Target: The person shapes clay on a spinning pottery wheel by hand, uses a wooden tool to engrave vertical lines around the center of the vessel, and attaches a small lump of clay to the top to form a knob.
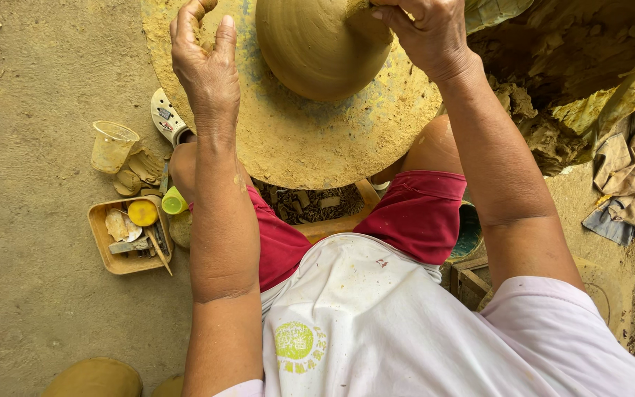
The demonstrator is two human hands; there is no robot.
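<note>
Clay pot [317, 48] | right hand [428, 33] clamped on rim | left hand [203, 62] loosely curled, raised beside

Soft even daylight, warm tone, faint shadows under the arms, sharp focus throughout, slight wide-angle stretch at edges

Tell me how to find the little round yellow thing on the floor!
Start at the big round clay-caked wheel and look down its left side to the shallow tan rectangular tray on the dirt floor. The flat bright yellow disc lies in the tray's upper corner, the only vivid thing among dull scraps.
</note>
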